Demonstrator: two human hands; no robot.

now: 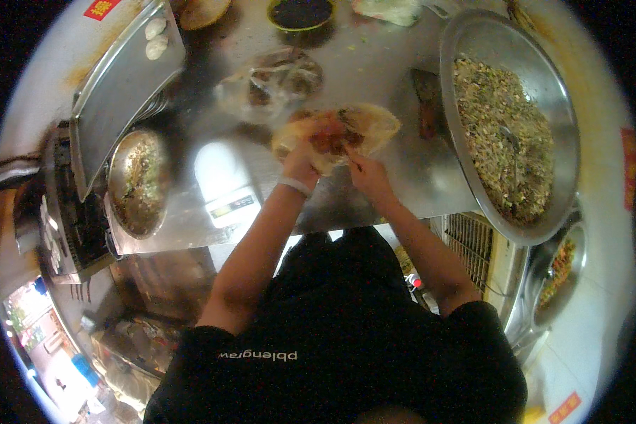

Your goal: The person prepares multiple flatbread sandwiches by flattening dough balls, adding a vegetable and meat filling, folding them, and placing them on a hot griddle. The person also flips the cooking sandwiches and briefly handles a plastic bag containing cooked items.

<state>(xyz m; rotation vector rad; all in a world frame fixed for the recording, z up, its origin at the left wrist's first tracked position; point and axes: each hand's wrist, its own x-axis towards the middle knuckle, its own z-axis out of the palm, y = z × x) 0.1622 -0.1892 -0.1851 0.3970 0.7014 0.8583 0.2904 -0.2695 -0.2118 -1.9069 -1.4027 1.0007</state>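
Note:
A shallow yellowish bowl or plastic-lined container (376, 124) with reddish-brown food (339, 140) lies before me on the steel worktable (397, 47). My left hand (301, 159) reaches over its near left side; blur hides the fingertips and whether they grip anything. On the near right side, my right hand (370, 177) has its fingers closed around a thin dark utensil, mostly hidden, that points into the food. Just beyond the bowl sits a crumpled clear plastic bag (270, 85) with brownish contents. A white kitchen scale (233, 208) stands left of my left forearm.
At right, a large metal basin (562, 127) holds chopped filling (503, 138), beside a dark cleaver-like tool (426, 103). A smaller metal bowl (138, 183) stands left, near a tilted tray (122, 106) with two pale dough pieces (157, 40). A dark-filled yellow bowl (301, 13) sits at the back.

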